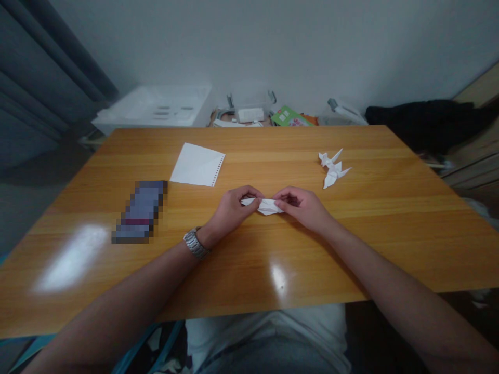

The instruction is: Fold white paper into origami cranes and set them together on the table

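A small piece of folded white paper [268, 207] is held just above or on the middle of the wooden table [249, 270]; I cannot tell whether it touches the wood. My left hand [237, 205] pinches its left part, the thumb lying on the near face. On the other side, my right hand [302, 205] grips the right end between thumb and fingers. Both hands' curled fingers are partly hidden behind the paper. A metal watch is on my left wrist.
Folded paper cranes [332, 169] lie at the back right. A white sheet [198, 164] with a perforated edge rests at the back left, near a pixelated dark rectangular object [141, 210]. Beyond the table's far edge stand a white plastic bin [156, 106] and a green packet [291, 116].
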A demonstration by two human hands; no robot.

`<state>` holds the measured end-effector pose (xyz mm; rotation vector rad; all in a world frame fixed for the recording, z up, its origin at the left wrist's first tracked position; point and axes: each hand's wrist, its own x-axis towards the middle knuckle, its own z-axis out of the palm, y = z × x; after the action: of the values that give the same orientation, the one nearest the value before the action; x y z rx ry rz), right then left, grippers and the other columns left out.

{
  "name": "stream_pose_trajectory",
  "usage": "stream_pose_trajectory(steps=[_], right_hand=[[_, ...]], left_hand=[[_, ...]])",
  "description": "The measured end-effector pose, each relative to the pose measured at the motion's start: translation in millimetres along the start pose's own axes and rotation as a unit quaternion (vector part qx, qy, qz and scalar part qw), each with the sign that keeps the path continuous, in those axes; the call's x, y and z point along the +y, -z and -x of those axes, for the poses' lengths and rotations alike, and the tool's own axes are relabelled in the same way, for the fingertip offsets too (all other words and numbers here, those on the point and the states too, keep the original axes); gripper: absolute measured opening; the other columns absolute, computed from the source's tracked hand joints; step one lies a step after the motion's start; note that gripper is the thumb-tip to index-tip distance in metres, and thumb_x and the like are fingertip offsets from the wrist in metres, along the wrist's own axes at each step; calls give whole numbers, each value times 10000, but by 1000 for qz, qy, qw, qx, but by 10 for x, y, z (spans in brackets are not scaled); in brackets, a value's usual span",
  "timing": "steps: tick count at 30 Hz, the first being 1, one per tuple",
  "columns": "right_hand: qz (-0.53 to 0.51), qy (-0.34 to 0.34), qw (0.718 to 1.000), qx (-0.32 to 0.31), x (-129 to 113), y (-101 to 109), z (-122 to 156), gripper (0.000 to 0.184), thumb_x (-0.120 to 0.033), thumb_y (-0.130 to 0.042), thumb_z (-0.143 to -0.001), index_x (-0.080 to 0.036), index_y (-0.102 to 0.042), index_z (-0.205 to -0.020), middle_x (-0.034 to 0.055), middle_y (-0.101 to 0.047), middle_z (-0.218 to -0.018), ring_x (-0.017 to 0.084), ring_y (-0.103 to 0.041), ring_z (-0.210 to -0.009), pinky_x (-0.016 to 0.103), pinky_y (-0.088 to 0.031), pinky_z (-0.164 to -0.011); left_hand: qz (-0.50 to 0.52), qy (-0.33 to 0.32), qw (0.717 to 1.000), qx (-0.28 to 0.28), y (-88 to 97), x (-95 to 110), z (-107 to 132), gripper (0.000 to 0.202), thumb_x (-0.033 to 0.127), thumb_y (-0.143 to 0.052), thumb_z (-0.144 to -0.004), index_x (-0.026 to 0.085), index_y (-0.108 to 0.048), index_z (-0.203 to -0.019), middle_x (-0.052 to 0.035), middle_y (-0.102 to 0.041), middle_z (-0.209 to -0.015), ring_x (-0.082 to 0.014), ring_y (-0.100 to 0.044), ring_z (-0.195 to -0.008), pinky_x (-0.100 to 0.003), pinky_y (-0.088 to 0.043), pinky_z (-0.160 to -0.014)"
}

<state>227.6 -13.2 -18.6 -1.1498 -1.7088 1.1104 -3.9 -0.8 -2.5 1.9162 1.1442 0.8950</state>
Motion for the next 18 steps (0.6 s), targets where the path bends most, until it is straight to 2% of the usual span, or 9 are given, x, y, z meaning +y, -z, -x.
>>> stream_pose_trajectory(steps=[5, 8, 10, 14, 18], right_hand=[[37, 0, 999, 18, 47, 5, -23, 128, -309, -686, -894, -202, -725, -953, 44, -756, -912, 190, -690, -814, 319, -519, -753], [26, -3, 999, 32, 77, 17, -37, 135, -316, -691, -888, -202, -720, -954, 47, -753, -909, 191, -689, -812, 320, -519, -745], [9, -9, 999, 38, 83, 24, -42, 151, -331, -703, -878, -200, -716, -951, 48, -751, -899, 191, -688, -808, 322, -525, -744], [-40, -38, 998, 38, 62, 30, -47, 169, -352, -726, -848, -202, -716, -926, 42, -750, -866, 187, -686, -788, 323, -539, -737], [-69, -66, 995, 35, 31, 26, -46, 174, -354, -745, -822, -204, -723, -907, 35, -748, -841, 179, -674, -749, 320, -542, -713]], left_hand=[[-47, -59, 997, 2, -23, -48, 15, 152, 250, -626, -953, 164, -709, -1046, -40, -747, -997, -160, -698, -907, -275, -554, -837], [-104, -134, 985, 15, 2, -44, 20, 214, 239, -633, -965, 172, -684, -1161, -73, -698, -1121, -184, -661, -1053, -323, -537, -952], [-141, -191, 972, -3, 29, -39, 22, 245, 255, -643, -968, 183, -675, -1200, -93, -662, -1184, -203, -632, -1124, -353, -520, -1004], [-209, -255, 943, -50, 69, -54, 23, 306, 321, -645, -979, 222, -649, -1269, -110, -632, -1275, -238, -610, -1182, -401, -517, -1018], [-227, -271, 934, -51, 76, -71, 17, 265, 311, -590, -1013, 228, -658, -1255, -106, -651, -1252, -228, -633, -1137, -389, -529, -977]])
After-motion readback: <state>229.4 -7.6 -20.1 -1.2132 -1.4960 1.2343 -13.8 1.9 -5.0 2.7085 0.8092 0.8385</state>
